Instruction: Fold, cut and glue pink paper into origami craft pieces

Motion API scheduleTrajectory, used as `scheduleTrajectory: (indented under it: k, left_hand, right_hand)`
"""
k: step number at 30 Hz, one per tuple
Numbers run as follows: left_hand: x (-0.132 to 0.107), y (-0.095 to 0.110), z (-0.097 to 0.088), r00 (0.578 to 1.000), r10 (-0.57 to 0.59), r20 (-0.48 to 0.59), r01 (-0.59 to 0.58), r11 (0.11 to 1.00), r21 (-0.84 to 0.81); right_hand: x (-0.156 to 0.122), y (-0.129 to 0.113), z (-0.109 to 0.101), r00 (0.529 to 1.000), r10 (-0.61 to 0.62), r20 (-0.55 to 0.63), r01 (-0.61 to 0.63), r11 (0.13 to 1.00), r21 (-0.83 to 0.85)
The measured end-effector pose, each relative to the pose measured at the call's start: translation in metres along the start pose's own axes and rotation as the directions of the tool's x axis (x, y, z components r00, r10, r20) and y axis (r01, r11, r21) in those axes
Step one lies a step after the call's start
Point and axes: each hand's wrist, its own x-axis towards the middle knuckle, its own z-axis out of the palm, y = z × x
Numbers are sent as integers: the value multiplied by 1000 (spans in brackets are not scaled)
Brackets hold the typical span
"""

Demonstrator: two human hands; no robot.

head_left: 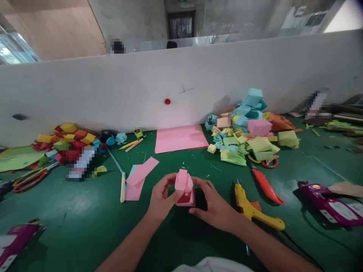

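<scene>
In the middle of the head view is a small pink folded-paper box [185, 199], with an open top and a reddish inside. A folded pink paper piece [183, 180] stands up at its far side. My left hand [164, 198] grips the box from the left, its thumb on the near side of the upright piece and its fingers partly hidden behind. On the right, my right hand [214, 206] curves around the box with thumb and fingers apart. Its index fingertip reaches the far right side of the paper; whether it presses there is unclear.
Pink paper strips [141, 177] and a white-handled tool [122, 187] lie left. A yellow glue gun [248, 206] and a red utility knife [266, 185] lie right. Behind are pink sheets [181, 139], a folded-paper pile [246, 132] and the white partition [127, 87]. Scissors [34, 179] lie far left.
</scene>
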Motion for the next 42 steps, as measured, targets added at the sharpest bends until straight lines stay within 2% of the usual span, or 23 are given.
scheduleTrajectory:
  k: [10, 21, 27, 34, 42]
  left_hand:
    - [0, -7, -6, 997, 41, 59, -51, 981, 186]
    - [-2, -10, -7, 992, 37, 118, -89, 875, 475]
    - [0, -2, -7, 982, 67, 179, -153, 836, 527]
    - [-1, -10, -14, 992, 61, 114, -115, 820, 561]
    - [0, -6, -12, 988, 63, 143, -135, 801, 583]
  right_hand:
    - [5, 11, -4, 998, 0, -65, -2, 999, -32]
    - [2, 15, -8, 992, -101, -74, 98, 994, -51]
    - [2, 15, -10, 985, -147, -95, 141, 988, -69]
    - [5, 20, -9, 975, -136, -174, 119, 987, -107]
    - [6, 16, -7, 974, -182, -137, 165, 979, -123]
